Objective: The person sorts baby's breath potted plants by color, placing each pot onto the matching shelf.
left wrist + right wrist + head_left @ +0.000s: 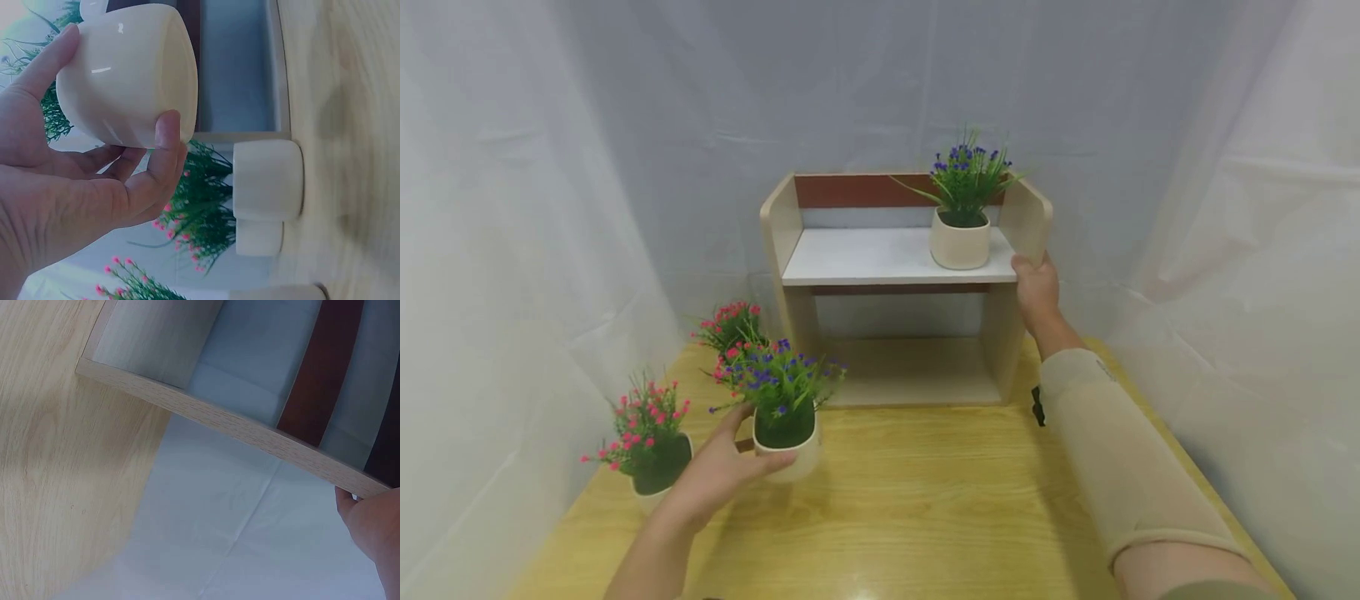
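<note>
My left hand (pixel 722 467) holds a white pot (pixel 125 75) of artificial purple flowers (pixel 778 375), thumb on one side and fingers curled round the other. The pot is lifted off the table, in front of the shelf's left end. My right hand (pixel 1039 292) grips the right side panel of a small two-tier wooden shelf (pixel 895 279); in the right wrist view that hand (pixel 375 519) shows only partly, at the panel's edge. Another potted purple-flower plant (pixel 961 237) stands upright on the white upper tier, towards the right.
Pots of pink flowers stand on the wooden table (pixel 910 500) at the left: one near my left forearm (pixel 651 433), others beside the shelf (pixel 730 321), partly hidden. In the left wrist view two white pots (pixel 269 181) stand close together. Pale sheeting (pixel 700 108) hangs around the table.
</note>
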Demonstrator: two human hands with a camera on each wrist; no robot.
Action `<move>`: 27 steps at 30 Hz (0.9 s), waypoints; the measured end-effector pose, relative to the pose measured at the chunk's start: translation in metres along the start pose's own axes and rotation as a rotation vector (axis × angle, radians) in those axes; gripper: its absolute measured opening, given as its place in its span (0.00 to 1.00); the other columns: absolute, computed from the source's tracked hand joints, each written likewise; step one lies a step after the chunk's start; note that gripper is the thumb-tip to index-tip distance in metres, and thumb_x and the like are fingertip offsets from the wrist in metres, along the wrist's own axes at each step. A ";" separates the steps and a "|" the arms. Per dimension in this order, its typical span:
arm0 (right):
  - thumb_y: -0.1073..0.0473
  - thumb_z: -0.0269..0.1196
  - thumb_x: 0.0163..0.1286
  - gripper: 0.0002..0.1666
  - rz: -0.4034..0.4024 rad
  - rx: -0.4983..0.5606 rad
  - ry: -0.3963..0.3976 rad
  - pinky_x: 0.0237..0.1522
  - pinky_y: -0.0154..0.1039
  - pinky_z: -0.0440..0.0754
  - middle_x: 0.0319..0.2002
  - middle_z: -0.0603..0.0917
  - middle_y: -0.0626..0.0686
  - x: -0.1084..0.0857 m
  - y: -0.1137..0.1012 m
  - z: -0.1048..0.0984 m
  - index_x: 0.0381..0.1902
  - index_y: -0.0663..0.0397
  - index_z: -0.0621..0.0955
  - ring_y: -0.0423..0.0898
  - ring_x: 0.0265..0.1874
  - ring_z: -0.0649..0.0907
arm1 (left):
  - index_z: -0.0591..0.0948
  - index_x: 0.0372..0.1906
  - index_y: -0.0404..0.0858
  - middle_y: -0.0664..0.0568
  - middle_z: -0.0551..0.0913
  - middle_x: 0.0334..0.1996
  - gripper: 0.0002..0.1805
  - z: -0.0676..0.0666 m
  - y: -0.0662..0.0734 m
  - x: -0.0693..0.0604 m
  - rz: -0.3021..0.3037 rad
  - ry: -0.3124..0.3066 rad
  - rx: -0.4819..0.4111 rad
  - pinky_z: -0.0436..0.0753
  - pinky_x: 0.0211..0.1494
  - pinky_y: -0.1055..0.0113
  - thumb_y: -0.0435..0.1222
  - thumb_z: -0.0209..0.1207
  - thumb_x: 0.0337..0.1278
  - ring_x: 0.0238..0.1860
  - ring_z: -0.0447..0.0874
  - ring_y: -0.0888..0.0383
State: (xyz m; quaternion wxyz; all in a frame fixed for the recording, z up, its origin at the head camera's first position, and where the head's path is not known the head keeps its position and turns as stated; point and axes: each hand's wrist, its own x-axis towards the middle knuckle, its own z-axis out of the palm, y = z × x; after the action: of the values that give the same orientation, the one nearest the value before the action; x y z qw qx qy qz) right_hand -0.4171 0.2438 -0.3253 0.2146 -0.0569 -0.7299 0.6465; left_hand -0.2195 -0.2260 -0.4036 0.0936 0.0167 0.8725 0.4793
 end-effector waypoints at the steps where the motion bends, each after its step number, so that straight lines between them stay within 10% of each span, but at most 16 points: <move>1: 0.51 0.54 0.86 0.37 0.002 -0.004 0.000 0.90 0.48 0.56 0.83 0.69 0.58 0.000 0.000 0.000 0.86 0.51 0.61 0.53 0.84 0.66 | 0.43 0.90 0.45 0.37 0.48 0.89 0.72 0.000 0.002 0.001 0.007 -0.001 -0.001 0.78 0.75 0.31 0.60 0.79 0.53 0.82 0.64 0.28; 27: 0.53 0.55 0.84 0.36 -0.021 0.000 0.009 0.90 0.48 0.57 0.82 0.70 0.60 -0.001 -0.001 0.000 0.85 0.55 0.63 0.55 0.83 0.67 | 0.45 0.90 0.47 0.39 0.53 0.89 0.68 0.002 0.081 0.035 0.152 0.017 -0.007 0.80 0.76 0.37 0.56 0.79 0.57 0.83 0.66 0.33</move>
State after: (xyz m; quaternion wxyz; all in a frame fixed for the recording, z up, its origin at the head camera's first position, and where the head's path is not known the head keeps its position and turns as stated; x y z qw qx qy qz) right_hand -0.4164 0.2430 -0.3246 0.2245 -0.0522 -0.7296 0.6439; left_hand -0.2583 -0.1766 -0.3422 0.0494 0.0786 0.8677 0.4884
